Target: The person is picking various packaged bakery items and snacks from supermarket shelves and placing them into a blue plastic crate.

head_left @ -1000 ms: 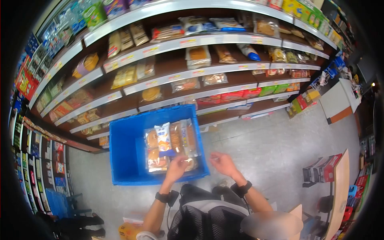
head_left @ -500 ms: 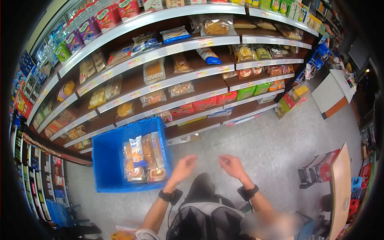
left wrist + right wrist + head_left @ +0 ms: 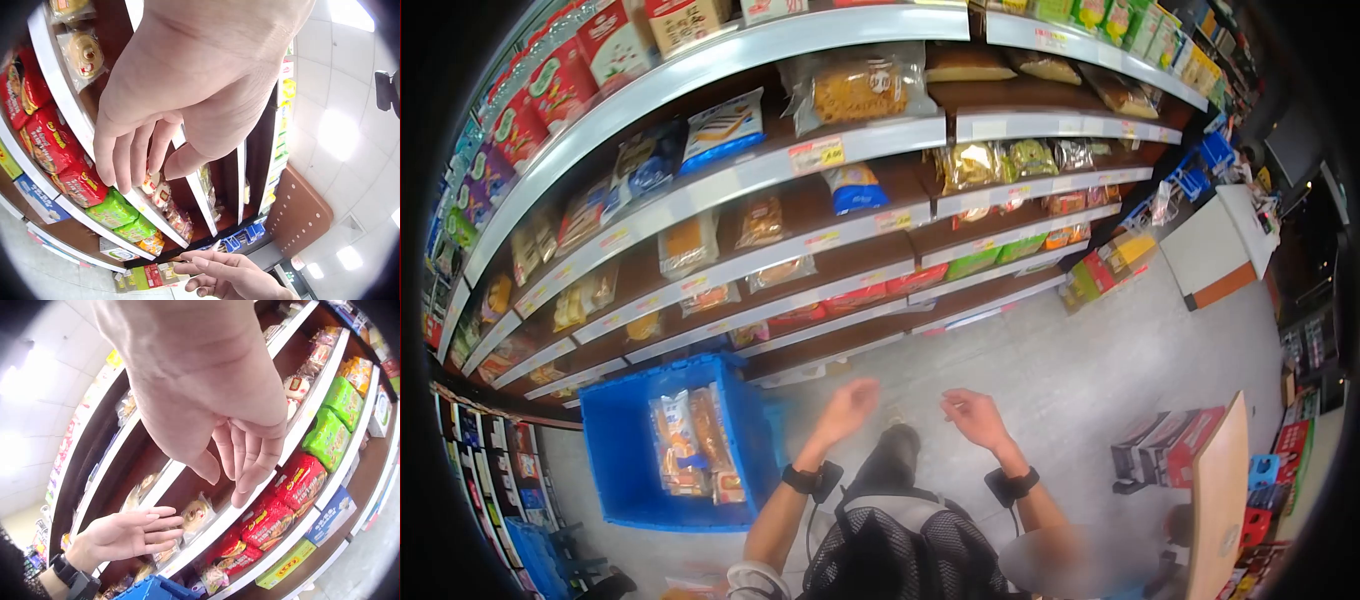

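Observation:
My left hand (image 3: pixel 850 408) is held out in front of my body, its fingers loosely bent and nothing in them. To its right hovers my right hand (image 3: pixel 977 417), also without anything in its grasp. The left wrist view has the left hand (image 3: pixel 194 87) with fingers hanging relaxed before the shelves; the right wrist view has the right hand (image 3: pixel 206 400) much the same. On the floor left of both hands stands a blue crate (image 3: pixel 755 440). Packaged bread (image 3: pixel 678 430) lies inside it, toward its right side.
A long shelf unit (image 3: pixel 870 225) curves across the front, bearing bagged pastries, a large bagged loaf (image 3: pixel 860 92) and red noodle packs (image 3: pixel 269 522). At right are a white counter (image 3: pixel 1215 245), a wooden table (image 3: pixel 1220 500) and boxes (image 3: pixel 1170 445). Yellow-and-red cartons (image 3: pixel 1105 270) stand at the shelf's end.
The view has shifted rightward along the shelves, so the crate now sits farther left. My left hand, first over the crate's edge, is now apart from it. Both hands stay without a hold.

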Available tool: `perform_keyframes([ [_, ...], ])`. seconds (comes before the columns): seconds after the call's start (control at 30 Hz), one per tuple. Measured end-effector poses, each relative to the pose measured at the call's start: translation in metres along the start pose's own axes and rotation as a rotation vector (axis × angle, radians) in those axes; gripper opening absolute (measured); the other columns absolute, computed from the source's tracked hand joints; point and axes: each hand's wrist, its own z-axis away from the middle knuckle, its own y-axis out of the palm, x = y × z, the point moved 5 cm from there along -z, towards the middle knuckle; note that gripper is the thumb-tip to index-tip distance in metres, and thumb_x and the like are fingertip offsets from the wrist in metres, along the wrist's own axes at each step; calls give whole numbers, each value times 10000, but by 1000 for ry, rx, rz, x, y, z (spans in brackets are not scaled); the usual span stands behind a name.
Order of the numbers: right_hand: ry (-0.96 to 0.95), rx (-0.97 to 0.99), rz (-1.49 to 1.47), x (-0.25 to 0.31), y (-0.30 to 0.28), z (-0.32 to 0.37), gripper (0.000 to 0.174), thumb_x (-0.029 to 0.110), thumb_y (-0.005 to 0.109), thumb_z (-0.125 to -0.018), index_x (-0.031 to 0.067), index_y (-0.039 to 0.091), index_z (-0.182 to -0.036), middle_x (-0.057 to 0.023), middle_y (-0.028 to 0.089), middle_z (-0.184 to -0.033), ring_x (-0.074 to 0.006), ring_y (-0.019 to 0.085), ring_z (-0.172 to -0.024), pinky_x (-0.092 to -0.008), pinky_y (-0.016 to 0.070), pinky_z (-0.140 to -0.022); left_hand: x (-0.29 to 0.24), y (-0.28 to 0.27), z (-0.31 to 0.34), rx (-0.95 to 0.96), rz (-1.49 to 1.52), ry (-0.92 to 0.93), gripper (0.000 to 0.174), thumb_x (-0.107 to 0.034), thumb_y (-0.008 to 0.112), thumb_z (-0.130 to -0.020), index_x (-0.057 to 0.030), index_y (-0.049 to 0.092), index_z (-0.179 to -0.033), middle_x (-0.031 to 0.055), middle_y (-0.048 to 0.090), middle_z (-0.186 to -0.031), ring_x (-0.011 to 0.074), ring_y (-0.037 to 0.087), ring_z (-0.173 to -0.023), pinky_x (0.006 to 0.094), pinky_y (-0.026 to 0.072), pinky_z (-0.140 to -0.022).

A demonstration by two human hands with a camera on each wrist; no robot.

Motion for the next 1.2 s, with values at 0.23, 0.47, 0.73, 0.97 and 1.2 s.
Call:
perform_keyframes([
  [0.23,36,-127,-155,21,-89,-87,294,120,624,-877,-52,597,-1114,-151,685,-943,-191,698,-759,-264,536,-641,-76,32,-111,46,96,92,281,-62,567,-909,21,555,-1177,100,627,-1132,162,599,-1027,291,474,-898],
  [0.47,29,-100,-242,25,-132,-145,310,106,621,-884,-49,577,-1149,-133,669,-953,-173,687,-760,-248,525,-640,-123,47,-185,39,78,89,272,-61,545,-920,25,550,-1178,116,629,-1126,155,599,-1037,286,473,-900],
  [0.73,-181,-105,-370,53,-193,-255,342,86,604,-890,-33,538,-1204,-103,663,-959,-153,677,-752,-245,517,-622,-176,39,-254,-265,95,95,245,-118,563,-939,29,581,-1133,95,645,-1071,152,613,-1009,272,477,-878],
  [0.97,-282,-176,-187,99,-254,-318,335,141,600,-889,-66,558,-1149,-156,676,-939,-191,691,-710,-283,524,-601,-216,29,-312,-696,-177,228,278,-125,636,-874,56,589,-1079,171,650,-977,218,651,-875,311,500,-760],
  [1.2,-375,-57,-40,101,-257,-353,241,130,569,-896,-33,572,-1074,-188,660,-837,-253,691,-685,-344,530,-588,-225,39,-337,-790,-167,250,84,-35,613,-870,23,613,-931,11,567,-739,53,443,-647,227,398,-568],
])
